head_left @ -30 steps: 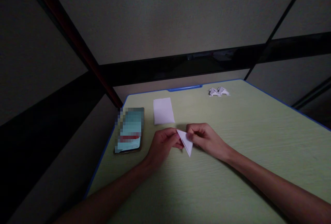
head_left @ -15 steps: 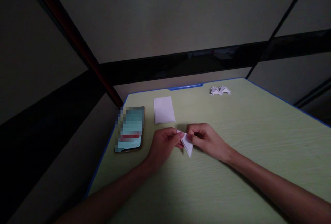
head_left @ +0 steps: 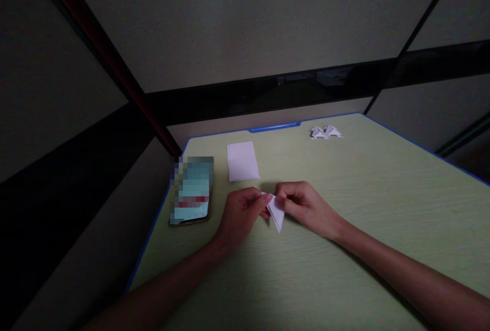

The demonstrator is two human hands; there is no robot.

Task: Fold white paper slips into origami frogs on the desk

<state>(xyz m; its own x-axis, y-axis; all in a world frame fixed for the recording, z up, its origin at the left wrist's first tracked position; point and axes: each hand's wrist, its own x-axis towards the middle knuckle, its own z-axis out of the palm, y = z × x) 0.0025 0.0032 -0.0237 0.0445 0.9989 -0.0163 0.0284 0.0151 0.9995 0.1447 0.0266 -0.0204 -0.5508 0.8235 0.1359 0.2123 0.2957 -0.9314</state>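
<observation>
The left hand (head_left: pixel 238 214) and right hand (head_left: pixel 304 204) pinch one folded paper (head_left: pixel 277 214) between them above the table (head_left: pixel 344 173); its long axis slants, sharp tip toward the person and slightly right, though fingers hide its upper end, so its full outline is uncertain. Just beyond lies white square paper (head_left: pixel 243 161); leftward, a phone (head_left: pixel 194 188) near the blue rim (head_left: pixel 148 238). Tabletop stretches rightward; two paper figures (head_left: pixel 317 133) sit farther off.

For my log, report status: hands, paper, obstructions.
Left hand and right hand both pinching folded paper. Paper's narrow tip toward the wearer. Phone left of the hands, apart; nothing seen blocking.
</observation>
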